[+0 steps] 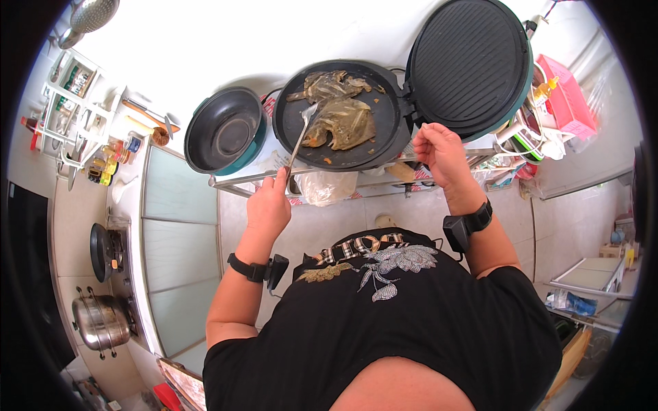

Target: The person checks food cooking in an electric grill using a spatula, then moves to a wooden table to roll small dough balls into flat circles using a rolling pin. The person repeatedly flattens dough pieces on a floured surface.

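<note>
My left hand (268, 206) grips a slim metal utensil (298, 145) by its lower end. The utensil's flat, pale tip lies over the left edge of a browned, flat piece of food (345, 123), which looks like fish. Behind it is a second, ragged browned piece (331, 85). Both lie in the round dark pan (388, 136) of an electric griddle, with small crumbs around them. Its ridged lid (470, 61) is folded back to the right. My right hand (438, 153) is raised just right of the pan, fingers curled together, with nothing visible in them.
A deep dark pan with a green outside (226, 133) stands left of the griddle on a metal-edged rack (247, 181). A clear plastic bag (326, 187) hangs below. A pink basket (568, 97) is at right. A stove with a wok (100, 251) and a steel pot (103, 323) is at left.
</note>
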{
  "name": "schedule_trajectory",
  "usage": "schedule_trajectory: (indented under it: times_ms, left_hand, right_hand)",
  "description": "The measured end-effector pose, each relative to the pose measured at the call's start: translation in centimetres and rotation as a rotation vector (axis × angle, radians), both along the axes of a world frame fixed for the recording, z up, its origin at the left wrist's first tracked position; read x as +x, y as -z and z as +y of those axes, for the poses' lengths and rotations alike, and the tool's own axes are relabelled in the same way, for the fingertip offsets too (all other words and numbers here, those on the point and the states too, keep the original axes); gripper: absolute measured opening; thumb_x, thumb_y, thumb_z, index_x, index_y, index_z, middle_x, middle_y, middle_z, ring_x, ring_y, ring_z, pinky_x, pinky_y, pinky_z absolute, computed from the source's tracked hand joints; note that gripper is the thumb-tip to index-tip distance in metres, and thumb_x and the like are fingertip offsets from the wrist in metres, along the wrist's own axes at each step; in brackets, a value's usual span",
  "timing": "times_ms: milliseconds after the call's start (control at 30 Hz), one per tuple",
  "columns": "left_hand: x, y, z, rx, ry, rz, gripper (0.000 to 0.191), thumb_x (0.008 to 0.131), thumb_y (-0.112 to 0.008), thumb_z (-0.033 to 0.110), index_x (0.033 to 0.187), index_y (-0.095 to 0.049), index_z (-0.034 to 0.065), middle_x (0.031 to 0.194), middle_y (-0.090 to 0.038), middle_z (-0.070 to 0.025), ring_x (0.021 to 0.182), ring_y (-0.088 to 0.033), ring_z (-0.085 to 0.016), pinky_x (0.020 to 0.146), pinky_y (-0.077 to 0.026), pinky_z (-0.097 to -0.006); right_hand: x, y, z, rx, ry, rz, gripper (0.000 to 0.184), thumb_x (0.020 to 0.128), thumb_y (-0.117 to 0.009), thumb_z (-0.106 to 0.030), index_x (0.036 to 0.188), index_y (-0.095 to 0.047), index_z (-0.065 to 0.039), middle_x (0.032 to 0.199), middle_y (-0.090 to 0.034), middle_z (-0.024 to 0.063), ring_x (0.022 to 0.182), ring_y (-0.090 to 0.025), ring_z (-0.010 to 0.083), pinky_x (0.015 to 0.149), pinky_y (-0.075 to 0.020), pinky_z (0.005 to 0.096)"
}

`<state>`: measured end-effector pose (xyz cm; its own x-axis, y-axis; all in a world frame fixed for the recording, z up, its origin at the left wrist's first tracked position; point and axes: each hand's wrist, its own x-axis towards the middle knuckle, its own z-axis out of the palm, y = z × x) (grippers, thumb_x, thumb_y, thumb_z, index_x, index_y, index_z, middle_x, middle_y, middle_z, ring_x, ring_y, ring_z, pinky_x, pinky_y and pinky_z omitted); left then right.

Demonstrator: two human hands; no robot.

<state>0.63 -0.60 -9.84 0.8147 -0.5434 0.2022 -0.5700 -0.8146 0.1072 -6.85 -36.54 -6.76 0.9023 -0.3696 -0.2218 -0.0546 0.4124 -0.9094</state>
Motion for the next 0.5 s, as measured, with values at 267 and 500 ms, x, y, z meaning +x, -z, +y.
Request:
schedule_trajectory:
  times_ms: [267,500]
  left_hand:
    - [0.5,0.2,-0.8,0.063,-0.011,0.024,0.057,0.078,-0.060,0.004,0.134,-0.050,0.0101,0.093,-0.059,-0.0136,0.073,-0.064,-0.035,0.061,-0.052,-0.0453]
    - [1.1,0.2,-1.4,0.120,-0.036,0.063,0.057,0.077,-0.059,0.002,0.133,-0.051,0.0108,0.095,-0.061,-0.0140,0.078,-0.065,-0.036,0.065,-0.052,-0.0457]
  right_hand:
    - [-1.7,-4.1,-1.6,-0.004,0.006,-0.210,0.019,0.098,-0.058,-0.020,0.084,-0.063,-0.008,0.078,-0.066,0.0008,0.067,-0.060,0.0083,0.061,-0.0481,0.0223]
    - [-2.8,-6.3,-3.0,-0.061,0.088,-0.319,0.019,0.099,-0.056,-0.019,0.086,-0.063,-0.007,0.079,-0.066,0.0014,0.067,-0.060,0.0084,0.061,-0.0488,0.0226]
